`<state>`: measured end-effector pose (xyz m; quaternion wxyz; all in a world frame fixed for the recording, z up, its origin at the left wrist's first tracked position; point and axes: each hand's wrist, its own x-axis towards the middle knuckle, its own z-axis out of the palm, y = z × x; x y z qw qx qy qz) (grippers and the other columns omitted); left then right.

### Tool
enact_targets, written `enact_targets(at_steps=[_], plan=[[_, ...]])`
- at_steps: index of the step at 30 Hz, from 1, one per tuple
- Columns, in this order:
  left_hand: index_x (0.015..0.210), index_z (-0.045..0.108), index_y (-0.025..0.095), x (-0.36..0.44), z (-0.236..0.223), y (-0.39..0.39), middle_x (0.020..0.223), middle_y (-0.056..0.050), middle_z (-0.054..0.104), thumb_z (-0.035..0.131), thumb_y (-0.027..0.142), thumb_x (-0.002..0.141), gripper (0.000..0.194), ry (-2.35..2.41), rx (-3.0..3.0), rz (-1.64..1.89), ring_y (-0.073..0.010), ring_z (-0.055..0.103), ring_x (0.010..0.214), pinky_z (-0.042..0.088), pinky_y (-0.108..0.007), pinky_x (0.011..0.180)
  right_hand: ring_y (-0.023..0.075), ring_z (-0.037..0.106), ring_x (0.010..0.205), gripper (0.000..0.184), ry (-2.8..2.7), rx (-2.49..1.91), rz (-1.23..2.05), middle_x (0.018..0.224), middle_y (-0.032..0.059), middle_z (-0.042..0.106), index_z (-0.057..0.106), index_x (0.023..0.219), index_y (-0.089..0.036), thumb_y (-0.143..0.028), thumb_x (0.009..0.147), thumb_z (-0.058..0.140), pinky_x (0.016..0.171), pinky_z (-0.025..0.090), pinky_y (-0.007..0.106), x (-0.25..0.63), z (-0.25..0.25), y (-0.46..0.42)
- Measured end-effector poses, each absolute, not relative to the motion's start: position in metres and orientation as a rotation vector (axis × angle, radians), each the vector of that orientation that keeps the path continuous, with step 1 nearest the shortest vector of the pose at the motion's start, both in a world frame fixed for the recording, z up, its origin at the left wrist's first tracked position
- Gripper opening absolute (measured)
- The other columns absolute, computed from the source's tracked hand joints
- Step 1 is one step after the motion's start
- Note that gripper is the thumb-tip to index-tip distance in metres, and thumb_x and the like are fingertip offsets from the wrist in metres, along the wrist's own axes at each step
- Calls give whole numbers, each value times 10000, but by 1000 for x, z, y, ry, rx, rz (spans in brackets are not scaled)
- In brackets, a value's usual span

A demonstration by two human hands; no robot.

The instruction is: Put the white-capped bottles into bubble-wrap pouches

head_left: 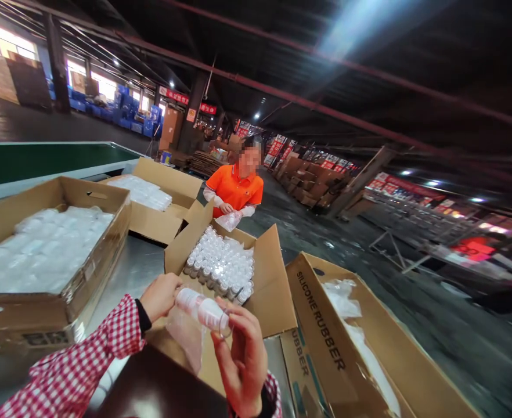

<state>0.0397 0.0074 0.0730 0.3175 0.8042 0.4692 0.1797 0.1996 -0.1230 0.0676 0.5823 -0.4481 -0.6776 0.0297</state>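
Between my hands a small clear bottle with whitish sides (201, 307) lies tilted above an open carton. My right hand (242, 354) pinches its right end, the thumb below and the fingers above. My left hand (162, 297) is closed at the other end, on a thin clear plastic bag (186, 339) that hangs below the bottle; its fingertips are partly hidden. Just beyond, the open carton (276, 278) holds many similar bottles (221, 261) standing in tight rows.
At left a large carton (94, 249) is filled with bagged items, with another open carton (164, 226) behind it. A long "SILICONE RUBBER" carton (321, 325) stands at right. Across the table a person in an orange shirt (234, 188) handles clear plastic. A green conveyor (51, 162) runs behind.
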Motion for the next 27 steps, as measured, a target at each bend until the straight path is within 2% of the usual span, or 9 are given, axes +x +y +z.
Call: enact_targets(at_steps=[4,7,9,12,16,19,22,24,27], plan=[[540,438,198,33,69,11,384,42,385,350,471,873,439,1174,2047,496,-141,508,358,296,-223,452,229,589,1091,308,-1708,-1145,123,1140,117,599,495,1149,-220,-113,863,532,892,526,369,200,62,-122],[552,443,196,33,68,7,388,44,400,341,475,876,440,1116,2030,522,-135,491,364,292,-228,468,210,588,1077,324,-1823,-1202,107,1127,106,608,468,1181,-210,-129,874,533,910,508,338,200,59,-114],[552,454,192,35,70,5,418,37,418,340,467,877,441,1062,2035,557,-135,491,422,289,-232,496,202,617,996,312,-1944,-1198,131,1084,104,625,454,1185,-191,-147,883,516,854,523,316,199,59,-106],[526,441,185,39,72,2,479,30,421,388,448,857,427,990,2038,626,-131,461,513,264,-240,528,205,643,847,209,-2219,-1263,180,974,98,658,520,1070,-159,-118,869,477,733,536,307,193,56,-92],[500,428,183,45,71,-4,435,43,386,443,425,840,418,898,1954,641,-113,410,466,261,-240,507,238,653,724,187,-2485,-1672,176,902,141,684,621,888,-123,-74,839,447,640,525,341,183,58,-79],[499,422,179,48,67,-8,441,48,383,486,459,820,431,834,1819,658,-101,418,444,290,-224,479,253,670,750,240,-2528,-1725,274,877,142,704,658,907,-124,-60,832,439,684,531,364,190,70,-79],[615,496,169,46,67,-9,501,39,458,491,559,798,431,770,1600,654,-118,509,452,390,-219,465,212,663,927,259,-2195,-1397,458,1025,87,697,612,1106,-215,-194,918,436,839,520,343,217,77,-90],[733,533,158,44,70,-9,570,26,518,523,598,771,442,722,1433,649,-140,588,511,483,-251,511,233,585,1135,412,-1807,-1151,561,1237,102,613,489,1284,-261,-437,912,491,974,463,391,238,64,-97],[807,539,148,43,78,-12,654,20,545,615,574,733,439,658,1237,702,-137,637,615,543,-286,642,303,419,1317,920,-1526,-1072,699,1448,169,406,286,1433,-255,-711,695,589,1059,378,480,249,18,-101]])
